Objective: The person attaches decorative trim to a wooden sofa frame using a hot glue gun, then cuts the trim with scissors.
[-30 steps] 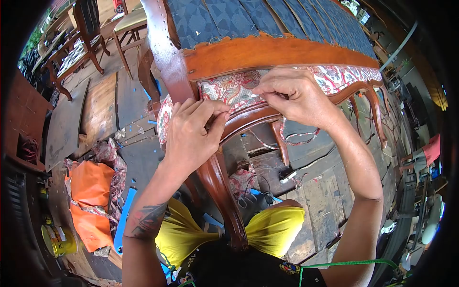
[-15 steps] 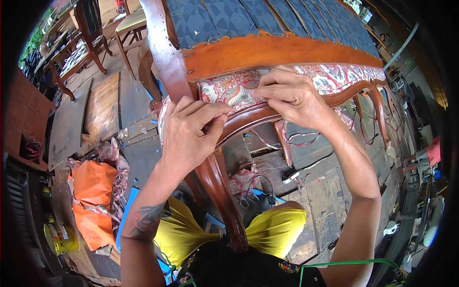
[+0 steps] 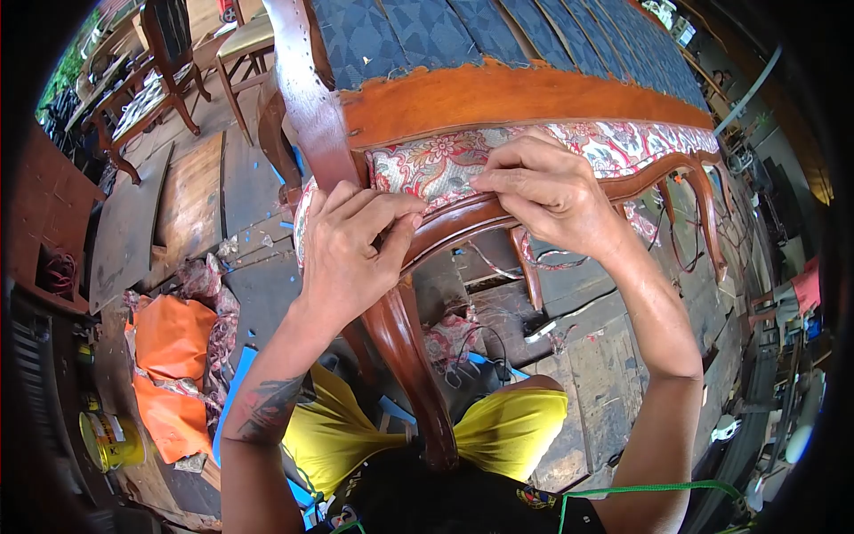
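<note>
A wooden sofa frame stands upright before me, its seat covered in red-and-white floral fabric (image 3: pixel 429 165). Along the seam between this fabric and the curved, polished front rail (image 3: pixel 463 222) runs a narrow floral trim strip (image 3: pixel 452 198). My left hand (image 3: pixel 351 240) is closed at the rail's left corner, thumb and forefinger pinched at the strip. To its right, my right hand (image 3: pixel 543 191) pinches the strip's other stretch, fingertips close to the seam. The exact grip of both fingertips is partly hidden. A glossy front leg (image 3: pixel 400 356) comes down between my knees.
Blue patterned fabric strips (image 3: pixel 427 36) cover the frame behind an orange-brown wooden rail (image 3: pixel 525 93). Orange material (image 3: pixel 173 374) and floral scraps lie on the plank floor at left, near a yellow can (image 3: pixel 111 440). Other chairs (image 3: pixel 156 98) stand at the back left.
My right hand has shifted very slightly downward, its fingers closer to the seam. My left hand stays nearly in place at the corner.
</note>
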The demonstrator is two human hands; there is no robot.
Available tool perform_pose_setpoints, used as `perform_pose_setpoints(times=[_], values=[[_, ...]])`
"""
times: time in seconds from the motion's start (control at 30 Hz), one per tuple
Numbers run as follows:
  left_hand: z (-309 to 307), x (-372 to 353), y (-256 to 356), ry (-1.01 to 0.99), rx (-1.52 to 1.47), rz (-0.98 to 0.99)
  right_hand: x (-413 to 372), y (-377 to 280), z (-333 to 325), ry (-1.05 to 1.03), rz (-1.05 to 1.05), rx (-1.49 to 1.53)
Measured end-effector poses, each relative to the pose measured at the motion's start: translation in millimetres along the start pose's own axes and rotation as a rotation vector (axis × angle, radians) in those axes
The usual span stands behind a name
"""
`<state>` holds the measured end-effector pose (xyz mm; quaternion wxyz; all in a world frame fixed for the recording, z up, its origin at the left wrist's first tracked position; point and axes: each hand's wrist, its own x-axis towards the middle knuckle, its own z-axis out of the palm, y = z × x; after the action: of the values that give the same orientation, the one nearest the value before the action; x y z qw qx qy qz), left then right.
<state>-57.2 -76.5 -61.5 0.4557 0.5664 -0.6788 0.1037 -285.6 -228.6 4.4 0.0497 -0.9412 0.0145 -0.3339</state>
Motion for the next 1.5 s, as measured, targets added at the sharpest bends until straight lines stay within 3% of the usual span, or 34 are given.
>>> perform_pose_setpoints(times=[0.37, 0.43, 0.63, 1.17, 1.5], values=[[-0.7, 8.8, 4.6, -0.069, 0.06, -0.006, -9.0, -3.9, 1.7, 0.021, -0.031, -0.037], [4.3, 8.7, 1.2, 0.052, 0.057, 0.047, -9.7, -6.0, 1.9, 0.027, -0.019, -0.025], [-2.0, 12.9, 7.1, -0.041, 0.12, 0.027, -13.8, -6.0, 2.8, 0.041, -0.019, 0.001], [3.7, 16.6, 12.4, -0.025, 0.142, -0.004, -0.8, 0.7, 9.7, 0.046, -0.044, -0.103], [-0.4, 11.2, 5.0, -0.064, 0.032, 0.068, -8.0, -0.5, 8.0, 0.018, -0.036, -0.094]])
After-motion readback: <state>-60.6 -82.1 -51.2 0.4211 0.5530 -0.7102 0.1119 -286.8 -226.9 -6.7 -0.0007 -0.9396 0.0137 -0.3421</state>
